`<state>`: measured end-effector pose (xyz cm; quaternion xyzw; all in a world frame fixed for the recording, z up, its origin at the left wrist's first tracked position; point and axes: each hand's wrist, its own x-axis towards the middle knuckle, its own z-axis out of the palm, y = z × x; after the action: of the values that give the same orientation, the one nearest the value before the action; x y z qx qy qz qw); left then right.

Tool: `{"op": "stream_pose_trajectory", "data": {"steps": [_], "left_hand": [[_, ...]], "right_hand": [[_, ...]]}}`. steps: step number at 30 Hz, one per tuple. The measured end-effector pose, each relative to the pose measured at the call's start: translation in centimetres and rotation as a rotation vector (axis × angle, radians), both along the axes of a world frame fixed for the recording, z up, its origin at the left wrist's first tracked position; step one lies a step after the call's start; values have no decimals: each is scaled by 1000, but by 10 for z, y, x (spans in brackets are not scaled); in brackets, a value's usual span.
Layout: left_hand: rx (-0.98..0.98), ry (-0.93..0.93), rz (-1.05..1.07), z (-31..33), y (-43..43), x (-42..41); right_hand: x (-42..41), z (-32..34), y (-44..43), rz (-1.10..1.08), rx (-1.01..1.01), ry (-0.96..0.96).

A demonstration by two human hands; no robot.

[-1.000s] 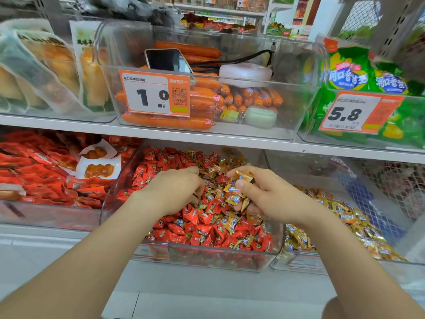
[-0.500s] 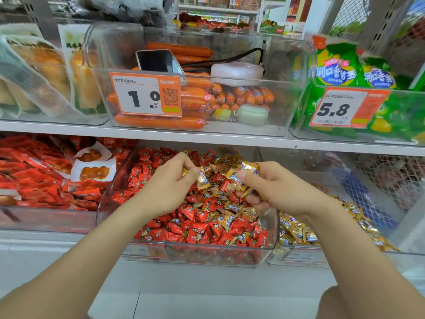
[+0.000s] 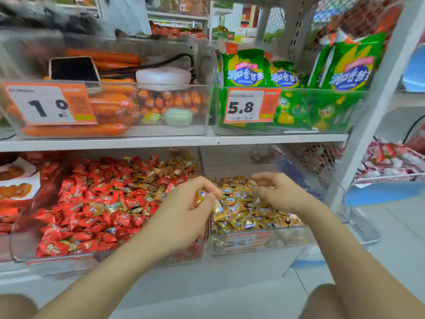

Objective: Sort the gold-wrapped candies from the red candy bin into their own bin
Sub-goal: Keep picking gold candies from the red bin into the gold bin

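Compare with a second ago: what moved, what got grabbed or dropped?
Both hands moved right, from the red candy bin toward the gold candy bin. The left hand grips gold-wrapped candies picked up since. The right hand, loose over that bin, no longer shows the ones it held. Bins stayed put.

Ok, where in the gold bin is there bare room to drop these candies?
Bare floor shows at the back of the gold bin, behind the gold heap. Its front is piled full under the right hand. The red candy bin is packed; the left hand grips gold candies over its right wall.
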<state>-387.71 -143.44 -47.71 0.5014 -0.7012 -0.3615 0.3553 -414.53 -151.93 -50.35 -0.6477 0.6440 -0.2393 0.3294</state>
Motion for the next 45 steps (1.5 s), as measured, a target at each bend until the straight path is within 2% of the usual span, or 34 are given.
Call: {"op": "stream_pose_trajectory", "data": {"steps": [5, 9, 13, 15, 18, 21, 28, 30, 32, 34, 37, 42, 45], "left_hand": [[-273, -310, -26, -5, -15, -68], [-222, -422, 34, -27, -59, -108], [-7, -687, -132, -38, -88, -113], [-99, -768, -169, -34, -80, -105], [-457, -752, -143, -22, -48, -73], [-605, -634, -66, -17, -20, -20], [-339, -514, 238, -26, -28, 115], [-290, -565, 183, -28, -34, 133], [-227, -705, 81, -34, -40, 144], [-172, -808, 34, -37, -43, 152], [-214, -884, 117, -34, -48, 161], [-280, -1061, 176, -28, -48, 168], [-413, -989, 137, -32, -54, 169]], "right_hand": [[-45, -6, 14, 47, -120, -90], [-58, -4, 24, -2, -162, -108], [-65, 0, 28, -41, -220, -17], [-59, 5, 30, -41, -234, -5], [-35, 15, 37, 4, -281, 5], [7, 26, 49, 138, -348, 43], [121, 27, 58, 489, -487, 177], [142, 21, 48, 534, -475, 262], [162, 14, 36, 561, -478, 401], [180, 8, 26, 558, -454, 461], [204, 1, 10, 562, -335, 533], [221, -4, -16, 705, -70, 618], [217, -3, -29, 697, -95, 632]]}}
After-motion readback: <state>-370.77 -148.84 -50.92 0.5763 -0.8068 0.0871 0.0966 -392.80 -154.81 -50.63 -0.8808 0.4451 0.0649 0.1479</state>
